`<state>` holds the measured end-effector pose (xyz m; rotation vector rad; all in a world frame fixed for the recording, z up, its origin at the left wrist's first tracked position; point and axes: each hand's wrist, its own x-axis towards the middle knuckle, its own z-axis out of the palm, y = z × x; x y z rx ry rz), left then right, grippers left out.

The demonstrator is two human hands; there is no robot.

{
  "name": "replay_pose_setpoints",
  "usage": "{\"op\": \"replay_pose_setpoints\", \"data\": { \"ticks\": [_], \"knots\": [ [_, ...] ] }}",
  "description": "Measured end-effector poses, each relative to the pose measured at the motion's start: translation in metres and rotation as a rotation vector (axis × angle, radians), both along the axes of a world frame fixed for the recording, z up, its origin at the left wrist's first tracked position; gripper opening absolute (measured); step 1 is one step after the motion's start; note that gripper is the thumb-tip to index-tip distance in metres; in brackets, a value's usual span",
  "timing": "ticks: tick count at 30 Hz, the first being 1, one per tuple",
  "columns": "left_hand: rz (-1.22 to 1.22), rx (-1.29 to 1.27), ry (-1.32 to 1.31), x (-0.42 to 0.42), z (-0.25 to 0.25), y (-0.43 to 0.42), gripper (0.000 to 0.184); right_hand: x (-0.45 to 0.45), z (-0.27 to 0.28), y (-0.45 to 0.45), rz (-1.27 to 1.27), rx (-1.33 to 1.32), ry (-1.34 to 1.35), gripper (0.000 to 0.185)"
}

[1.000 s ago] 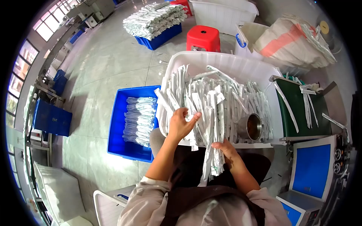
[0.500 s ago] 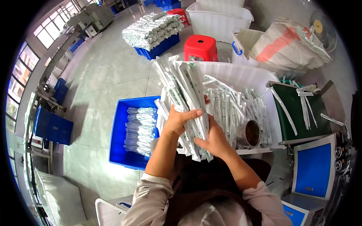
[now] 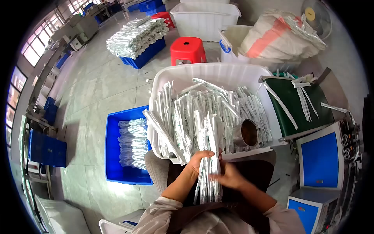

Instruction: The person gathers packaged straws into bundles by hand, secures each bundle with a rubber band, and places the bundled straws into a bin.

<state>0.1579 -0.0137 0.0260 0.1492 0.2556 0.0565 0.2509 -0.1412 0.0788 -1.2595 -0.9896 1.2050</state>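
Observation:
My left hand (image 3: 200, 160) is closed around a bundle of long, slim wrapped packets (image 3: 209, 134), its thumb across the front. The bundle stands nearly upright over my lap, at the near edge of a white tub (image 3: 171, 72). At the bundle's lower right side is my right hand (image 3: 230, 177), blurred by motion, its thumb against the packets and its other fingers not clear. More wrapped packets (image 3: 187, 117) fill the tub, some leaning on its near left rim. Among them, at the right, a metal cup (image 3: 248, 133) lies tilted.
A blue crate (image 3: 110, 148) with stacked packets stands on the floor to the left. Right of the tub is a green conveyor belt (image 3: 286, 101) with loose strips, beside a blue-panelled machine (image 3: 319, 160). Beyond the tub are a red stool (image 3: 187, 50) and a woven sack (image 3: 282, 37).
The bundle has come down and toward my body, from tilted to nearly upright, uncovering the tub's left side. Both hands have moved lower. The view has shifted slightly.

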Motion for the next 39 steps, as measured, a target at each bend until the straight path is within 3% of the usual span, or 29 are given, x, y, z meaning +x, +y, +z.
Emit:
{"op": "replay_pose_setpoints", "data": {
  "ticks": [1,2,3,5,7,11,12,14,15,17,18,19,20,22,24,25,28,30,31,32,33,35,36,38,39],
  "knots": [
    [-0.013,-0.009,0.005,0.001,0.009,-0.001,0.038,0.019,0.023,0.011,-0.193,0.028,-0.149,0.077],
    [-0.043,0.124,0.054,0.004,0.027,-0.003,0.04,0.046,0.027,0.03,-0.325,0.169,-0.576,0.086],
    [-0.073,0.263,0.091,0.009,0.037,-0.006,0.042,0.064,0.049,0.056,-0.378,0.345,-0.715,0.085],
    [-0.043,0.329,-0.006,0.019,0.046,-0.011,0.065,0.086,0.08,0.096,-0.295,0.34,-1.082,0.071],
    [-0.079,0.333,-0.033,0.018,0.055,-0.008,0.073,0.095,0.073,0.118,0.221,0.01,-0.519,0.044],
    [-0.049,-0.03,-0.458,-0.003,0.037,-0.015,0.078,0.063,0.047,0.112,0.37,0.034,-0.37,0.028],
    [-0.05,0.018,-0.456,-0.004,0.03,-0.014,0.076,0.058,0.045,0.111,0.316,0.045,-0.396,0.027],
    [-0.129,0.052,-0.38,-0.006,0.026,-0.006,0.07,0.052,0.044,0.109,0.247,0.032,-0.514,0.031],
    [-0.111,0.188,-0.157,-0.011,0.023,-0.004,0.064,0.051,0.046,0.109,0.242,0.011,-0.487,0.031],
    [-0.008,0.308,-0.03,-0.003,0.041,-0.006,0.052,0.049,0.049,0.11,0.099,0.111,-0.578,0.033],
    [0.026,0.342,0.055,0.001,0.058,-0.007,0.045,0.049,0.037,0.109,-0.077,0.294,-0.384,0.05],
    [0.033,0.415,0.024,0.003,0.06,-0.005,0.048,0.05,0.031,0.101,-0.097,0.292,-0.392,0.05],
    [0.088,0.425,-0.018,0.001,0.064,-0.003,0.05,0.05,0.025,0.084,0.003,0.179,0.071,0.061],
    [0.247,0.442,-0.127,0.001,0.077,0.004,0.054,0.035,-0.017,0.041,0.228,-0.019,0.387,0.084],
    [0.334,0.373,-0.147,0.0,0.082,0.017,0.053,0.0,-0.027,-0.005,0.452,-0.138,0.55,0.091],
    [0.365,0.292,-0.098,0.0,0.081,0.014,0.051,-0.012,-0.006,-0.018,0.545,-0.169,0.863,0.086],
    [0.351,0.207,-0.021,0.001,0.056,-0.002,0.051,-0.003,-0.018,-0.045,0.449,-0.357,0.971,0.075],
    [0.364,0.284,0.035,0.002,0.043,-0.003,0.05,0.03,-0.019,-0.04,0.211,-0.171,0.218,0.05],
    [0.363,0.335,0.094,0.001,0.039,-0.001,0.05,0.06,-0.017,-0.029,0.107,-0.111,-0.173,0.029],
    [0.328,0.312,0.122,0.001,0.038,0.001,0.05,0.086,-0.029,-0.018,-0.151,-0.161,0.098,0.024],
    [0.332,0.314,0.164,0.002,0.045,0.0,0.049,0.111,-0.025,-0.004,-0.414,-0.247,-0.178,0.022],
    [0.314,0.341,0.143,0.005,0.049,-0.002,0.049,0.161,-0.074,0.017,-0.54,-0.295,-1.037,0.017],
    [0.289,0.361,0.134,0.007,0.052,-0.001,0.047,0.165,-0.088,0.022,-0.553,-0.287,-1.039,0.017],
    [0.277,0.424,0.151,0.009,0.056,-0.002,0.047,0.171,-0.102,0.04,-0.16,-0.895,-1.169,0.015],
    [0.27,0.467,0.187,0.008,0.058,-0.003,0.046,0.17,-0.098,0.045,-0.164,-0.888,-1.165,0.015]
  ]
}}
